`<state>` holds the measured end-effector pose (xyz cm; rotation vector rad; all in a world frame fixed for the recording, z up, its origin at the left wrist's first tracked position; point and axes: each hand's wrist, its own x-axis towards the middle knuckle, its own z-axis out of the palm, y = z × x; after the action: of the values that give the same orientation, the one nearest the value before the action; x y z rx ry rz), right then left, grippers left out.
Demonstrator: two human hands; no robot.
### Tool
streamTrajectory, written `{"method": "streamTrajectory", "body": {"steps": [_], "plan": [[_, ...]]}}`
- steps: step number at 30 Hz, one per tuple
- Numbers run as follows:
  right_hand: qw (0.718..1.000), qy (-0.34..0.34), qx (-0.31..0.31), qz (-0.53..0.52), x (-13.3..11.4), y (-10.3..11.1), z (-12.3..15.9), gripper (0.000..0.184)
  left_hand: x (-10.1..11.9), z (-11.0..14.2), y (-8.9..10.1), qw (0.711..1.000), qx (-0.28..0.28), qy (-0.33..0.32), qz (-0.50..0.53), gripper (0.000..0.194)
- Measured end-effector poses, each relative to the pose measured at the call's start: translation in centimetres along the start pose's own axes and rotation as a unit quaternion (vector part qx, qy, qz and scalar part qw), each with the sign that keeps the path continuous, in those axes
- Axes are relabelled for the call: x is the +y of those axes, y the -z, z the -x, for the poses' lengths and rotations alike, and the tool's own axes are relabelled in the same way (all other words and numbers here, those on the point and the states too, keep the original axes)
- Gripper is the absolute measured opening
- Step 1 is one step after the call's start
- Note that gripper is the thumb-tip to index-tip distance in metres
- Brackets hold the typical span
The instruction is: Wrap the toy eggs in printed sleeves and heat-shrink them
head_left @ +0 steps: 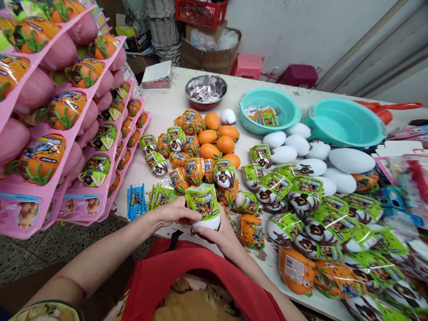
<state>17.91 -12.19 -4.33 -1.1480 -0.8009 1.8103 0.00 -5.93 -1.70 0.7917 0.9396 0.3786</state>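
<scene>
Both my hands hold one white toy egg [205,208] wrapped in a green printed sleeve, at the near edge of the table. My left hand [174,210] grips its left side with the thumb on the bottom rim. My right hand [221,233] cups it from below and the right. Just beyond lie several wrapped orange and green eggs [195,168], bare orange eggs [220,136] and bare white eggs [294,145]. Green and blue packets [147,198] lie left of my hands.
Pink display trays [53,133] full of eggs stack up at the left. A steel bowl [205,91] and two teal basins [270,109] [344,122] stand at the back. More green wrapped eggs [321,218] cover the right side. A red bag [187,276] lies at my lap.
</scene>
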Motion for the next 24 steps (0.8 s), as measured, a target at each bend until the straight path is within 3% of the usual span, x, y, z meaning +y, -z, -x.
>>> {"method": "streamTrajectory", "body": {"steps": [5,8,16,20,24], "plan": [[0.996,-0.031,-0.067,-0.043,-0.5,1.1,0.6,0.062,-0.1,1.0,-0.2,0.997,-0.070,-0.005,-0.022,0.058],[0.996,-0.038,-0.075,-0.028,0.3,1.4,0.8,0.061,-1.1,1.6,-0.3,0.998,-0.062,0.005,-0.021,0.059],[0.994,-0.103,-0.003,0.028,3.3,0.7,1.7,0.058,-3.5,2.8,0.8,0.997,-0.044,0.059,-0.007,0.063],[0.994,-0.107,-0.005,0.013,2.9,0.5,1.4,0.061,-3.9,2.7,0.7,0.996,-0.024,0.080,0.021,0.066],[0.994,-0.101,-0.045,-0.009,1.5,0.9,0.6,0.064,-4.2,1.4,0.4,0.997,-0.039,0.038,0.047,0.076]]}}
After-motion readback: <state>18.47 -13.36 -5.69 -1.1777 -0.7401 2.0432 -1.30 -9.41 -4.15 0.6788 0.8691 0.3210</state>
